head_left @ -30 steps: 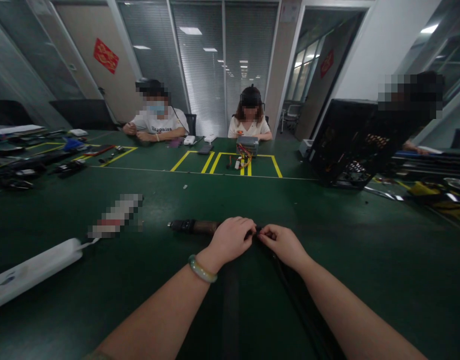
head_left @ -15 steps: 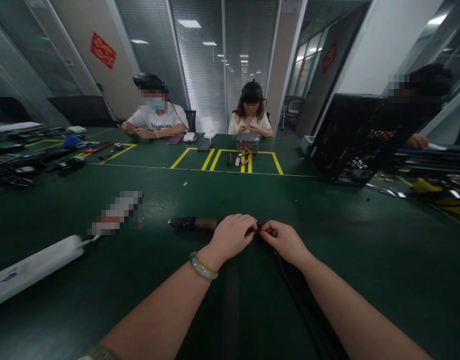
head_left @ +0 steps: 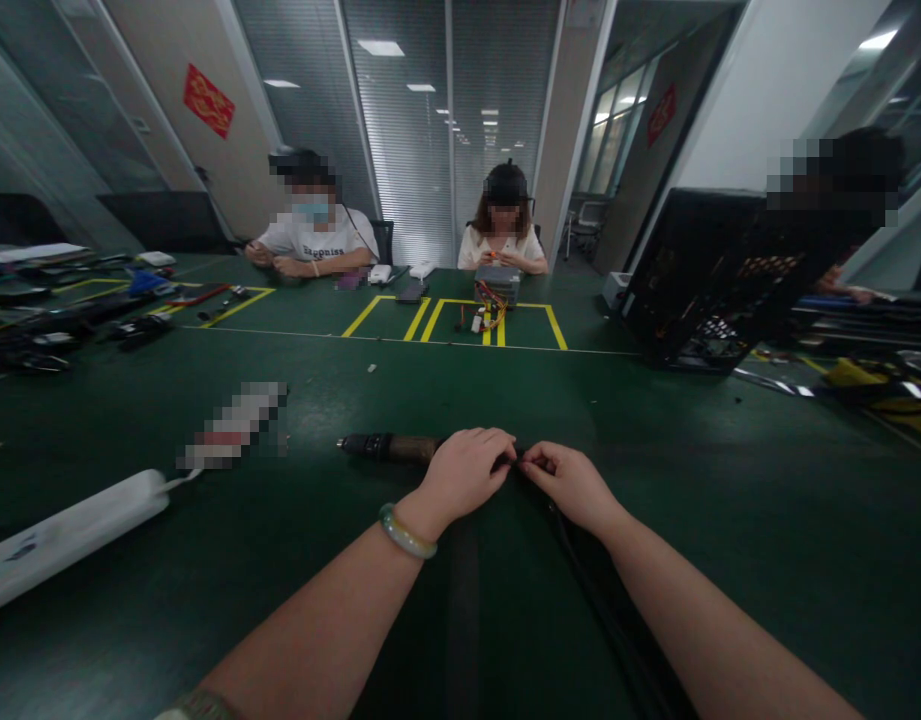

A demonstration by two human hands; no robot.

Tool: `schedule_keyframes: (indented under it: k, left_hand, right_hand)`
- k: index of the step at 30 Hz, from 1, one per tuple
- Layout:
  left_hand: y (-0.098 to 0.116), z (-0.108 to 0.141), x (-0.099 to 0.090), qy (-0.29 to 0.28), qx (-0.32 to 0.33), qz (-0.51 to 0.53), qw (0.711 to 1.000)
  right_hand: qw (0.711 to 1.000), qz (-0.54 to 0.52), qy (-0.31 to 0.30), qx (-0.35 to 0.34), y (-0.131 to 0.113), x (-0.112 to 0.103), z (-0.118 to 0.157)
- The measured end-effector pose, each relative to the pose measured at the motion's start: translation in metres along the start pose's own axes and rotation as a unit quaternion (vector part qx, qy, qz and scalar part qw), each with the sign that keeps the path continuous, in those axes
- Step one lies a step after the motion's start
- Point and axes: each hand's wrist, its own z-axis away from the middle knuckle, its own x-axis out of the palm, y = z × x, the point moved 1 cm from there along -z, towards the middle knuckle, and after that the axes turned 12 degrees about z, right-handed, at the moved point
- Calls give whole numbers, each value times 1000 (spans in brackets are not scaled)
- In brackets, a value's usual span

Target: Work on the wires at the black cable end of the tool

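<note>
From the near edge of the green tabletop [head_left: 317,400], right of its middle, a black cable [head_left: 591,590] runs up under the right forearm to the hands; toward the near left corner lies a white power strip [head_left: 70,540], set aslant, with a white cord [head_left: 179,483] leading from its far end to a pale and red object [head_left: 235,428] that is blurred out.

A pale green bangle [head_left: 406,532] circles the left wrist; beyond it the left hand [head_left: 467,475] is curled over the rear of a dark handheld tool [head_left: 389,447], which lies on its side just short of the tabletop's centre, its narrow metal tip toward the left edge; the right hand [head_left: 572,485], just beside, is narrowed to a pinch of thumb and forefinger on the cable behind the tool, though the exact spot of contact is hidden.

Farther off lies a small white piece [head_left: 371,368]; yellow tape lines [head_left: 360,317] mark the far half; among them, near the far edge, stands a grey metal box [head_left: 499,280] with coloured wires [head_left: 494,312]; a black computer case [head_left: 685,280] stands tilted toward the far right corner; dark parts [head_left: 25,330] crowd the left edge.

Two people sit along the far edge; a third bends behind the case; a red decoration [head_left: 209,100] hangs beyond.
</note>
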Motion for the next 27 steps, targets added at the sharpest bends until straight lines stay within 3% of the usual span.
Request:
schedule_keyframes:
  k: [27]
  left_hand:
    - [3, 1, 0, 8, -8, 1, 1000]
  right_hand:
    - [1000, -3, -17, 12, -5, -4, 1]
